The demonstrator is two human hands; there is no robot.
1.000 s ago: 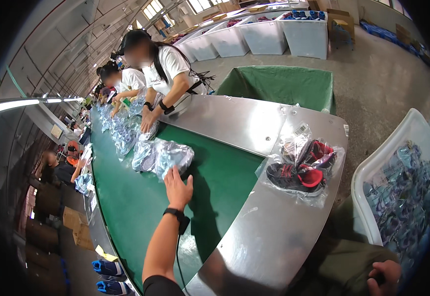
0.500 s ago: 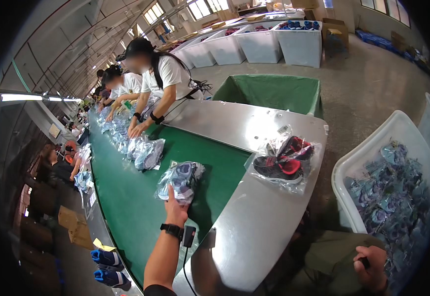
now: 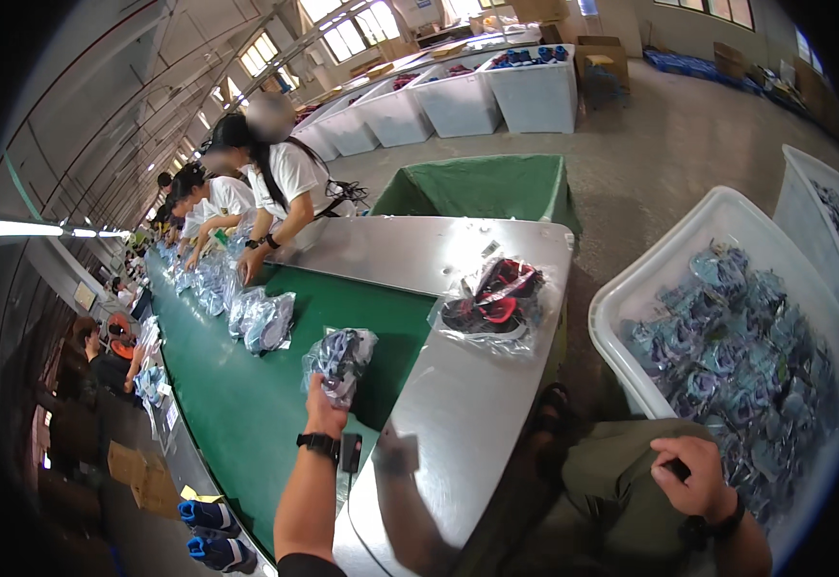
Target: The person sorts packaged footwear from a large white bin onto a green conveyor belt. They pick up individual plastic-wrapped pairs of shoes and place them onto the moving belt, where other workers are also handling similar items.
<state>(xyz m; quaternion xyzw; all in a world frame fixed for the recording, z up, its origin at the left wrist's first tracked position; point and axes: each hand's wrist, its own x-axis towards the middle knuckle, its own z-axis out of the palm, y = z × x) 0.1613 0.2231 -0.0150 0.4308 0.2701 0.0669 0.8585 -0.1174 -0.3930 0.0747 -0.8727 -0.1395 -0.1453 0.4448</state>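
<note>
My left hand [image 3: 323, 409] reaches over the green conveyor belt [image 3: 237, 413], its fingers closed on the near end of a clear plastic bag of blue-grey shoes [image 3: 342, 363]. Beyond it, another bagged pair of pale blue shoes [image 3: 262, 320] lies on the belt. To the right, on the metal table edge, rests a bagged pair of black and red shoes [image 3: 496, 303]. My right hand [image 3: 696, 476] is at the lower right by my knee, beside the white bin, its fingers curled around something small and dark that I cannot make out.
A white bin [image 3: 621, 322] full of bagged shoes stands at my right, a second bin [image 3: 789, 188] behind it. Ahead is a green cloth-lined bin [image 3: 477, 183]. Co-workers [image 3: 294, 178] line the belt's far side. Blue shoes [image 3: 212, 534] sit at the left edge.
My view has turned right, so the belt and table shift left in it. My left hand keeps its grip on the bagged shoes. The right hand shows higher and further left.
</note>
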